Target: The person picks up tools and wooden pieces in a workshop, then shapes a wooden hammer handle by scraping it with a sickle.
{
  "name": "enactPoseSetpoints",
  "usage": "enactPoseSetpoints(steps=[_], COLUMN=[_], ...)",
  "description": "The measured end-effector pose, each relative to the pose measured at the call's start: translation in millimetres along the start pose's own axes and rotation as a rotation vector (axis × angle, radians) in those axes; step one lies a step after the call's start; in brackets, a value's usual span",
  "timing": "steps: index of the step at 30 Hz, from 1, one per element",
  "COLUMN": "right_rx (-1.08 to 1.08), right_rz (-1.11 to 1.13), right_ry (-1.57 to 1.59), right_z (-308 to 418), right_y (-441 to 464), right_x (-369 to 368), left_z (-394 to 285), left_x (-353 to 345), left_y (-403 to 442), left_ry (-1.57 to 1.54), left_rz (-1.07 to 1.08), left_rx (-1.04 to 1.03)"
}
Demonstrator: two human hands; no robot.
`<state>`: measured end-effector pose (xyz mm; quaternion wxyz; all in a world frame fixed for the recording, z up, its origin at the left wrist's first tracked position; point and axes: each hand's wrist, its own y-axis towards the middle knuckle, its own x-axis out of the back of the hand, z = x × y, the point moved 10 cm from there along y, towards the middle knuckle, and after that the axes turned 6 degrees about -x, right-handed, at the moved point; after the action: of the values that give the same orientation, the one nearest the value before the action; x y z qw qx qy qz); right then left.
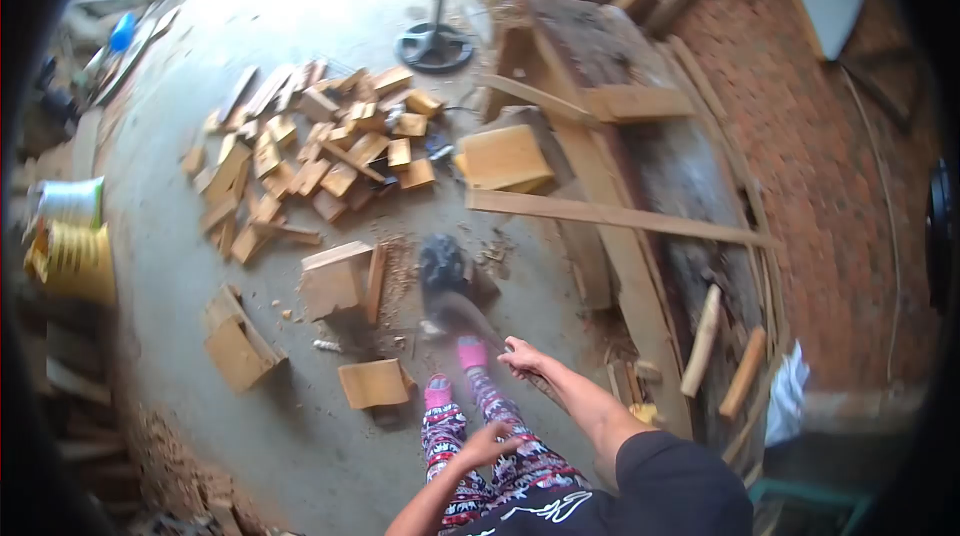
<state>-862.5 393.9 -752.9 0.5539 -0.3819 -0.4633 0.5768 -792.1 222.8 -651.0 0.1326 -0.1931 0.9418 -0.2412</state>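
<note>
My right hand [520, 358] is closed around the handle of a long chopping knife. Its dark, curved blade [468, 314] is smeared by motion, so its exact shape is hard to make out. The blade points toward a dark, lumpy block [441, 262] on the floor just ahead of my feet. Over my thigh hangs my left hand [490, 444], fingers loosely apart and holding nothing. To the left of the block are a cut wooden block [338, 279], a thin upright slat [376, 283] and another wood piece [376, 383].
A heap of cut wood [320, 151] covers the floor ahead. Along the right, a long plank [620, 216] lies across a timber bench [640, 276] by a brick wall [800, 136]. A round-based stand [435, 49] is at the back; yellow sacks [80, 261] stand left.
</note>
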Motion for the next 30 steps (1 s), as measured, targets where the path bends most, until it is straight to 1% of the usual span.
enactPoseSetpoints(steps=[1,3,5,7,9,10,11,12,13,15,16,17,18,19,21,23,24,25,26,27,29,30], right_rx=[-0.005,0.072,0.112,0.22,0.233,0.241,0.169,0.091,0.091,0.323,0.526,0.52,0.437,0.355,0.329,0.407,0.403,0.391,0.38,0.377,0.324,0.316], right_rz=[-0.035,-0.043,-0.12,-0.257,-0.365,-0.386,-0.437,-0.479,-0.491,-0.789,-0.945,-0.954,-0.971,-0.984,-0.973,-1.141,-1.14,-1.203,-1.268,-1.268,-1.249,-1.241], right_ry=[0.054,0.055,0.138,0.044,0.107,0.141,0.163,0.186,0.22,0.121,0.068,0.094,0.107,0.121,0.142,0.219,0.236,0.276,0.314,0.326,0.465,0.479], right_z=[-18,-46,-81,-107,-145,-155,-165,-180,-189,-184,-187,-199,-216,-228,-239,-251,-256,-263,-270,-275,-296,-302], right_y=[-24,-79,-136,-187,-231,-254,-285,-310,-327,-370,-382,-388,-391,-395,-405,-423,-424,-433,-441,-444,-446,-450], right_x=[8,13,18,25,22,21,19,15,9,20,22,21,22,23,31,44,51,60,73,86,107,118], left_z=[27,1,56,53,42,25,8,-6,-28,-47,-58,-88,-101,-132,-185,-232,-244,-249,-265,-281,-304,-327], left_x=[15,52,101,146,181,192,202,206,205,204,195,179,171,148,88,13,-17,-48,-75,-103,-154,-180], left_y=[-6,-41,-65,-88,-99,-98,-96,-78,-63,-43,-15,8,26,41,88,124,148,174,199,226,288,309], left_ry=[0.04,-0.192,-0.253,-0.218,-0.284,-0.293,-0.302,-0.366,-0.379,-0.322,-0.383,-0.434,-0.348,-0.26,-0.131,-0.046,0.007,0.059,0.156,0.249,0.571,0.697], left_rz=[-0.083,-0.049,-0.256,-0.339,-0.371,-0.403,-0.434,-0.313,-0.283,-0.357,-0.265,-0.166,-0.239,-0.315,-0.14,0.095,0.187,0.278,0.265,0.253,0.267,0.255], left_rx=[0.013,0.176,0.251,0.361,0.364,0.351,0.338,0.248,0.194,0.198,0.125,0.058,0.097,0.133,0.064,0.051,0.035,0.021,-0.043,-0.112,-0.289,-0.407])
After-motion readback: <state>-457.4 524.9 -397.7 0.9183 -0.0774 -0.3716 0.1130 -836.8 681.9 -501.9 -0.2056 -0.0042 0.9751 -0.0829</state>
